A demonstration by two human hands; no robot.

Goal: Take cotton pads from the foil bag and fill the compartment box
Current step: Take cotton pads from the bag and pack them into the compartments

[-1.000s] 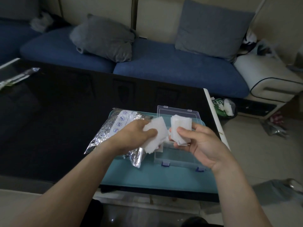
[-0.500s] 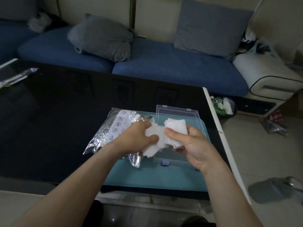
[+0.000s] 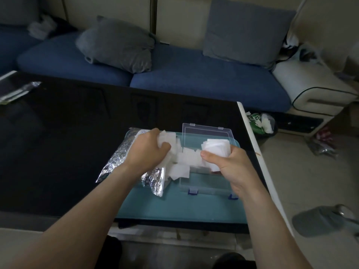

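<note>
A crumpled silver foil bag (image 3: 118,156) lies on a teal mat (image 3: 174,204), its open end toward me. To its right stands a clear plastic compartment box (image 3: 206,183) with its lid (image 3: 206,133) tipped up at the back. My left hand (image 3: 147,150) grips a loose bunch of white cotton pads (image 3: 180,158) that spill over the box's left edge. My right hand (image 3: 223,162) grips a neater stack of pads (image 3: 215,146) above the box's right half. The box's compartments are mostly hidden by hands and pads.
The mat sits on a black glossy table (image 3: 58,133) near its right edge (image 3: 250,136). Another foil packet (image 3: 19,92) lies at the far left. A blue sofa (image 3: 194,74) with grey cushions is behind. A bin bag (image 3: 260,123) and clutter are on the floor to the right.
Both hands have dropped lower toward the box and drawn apart. The left hand's pads now spill over the box's left edge; the right hand's stack shifted right.
</note>
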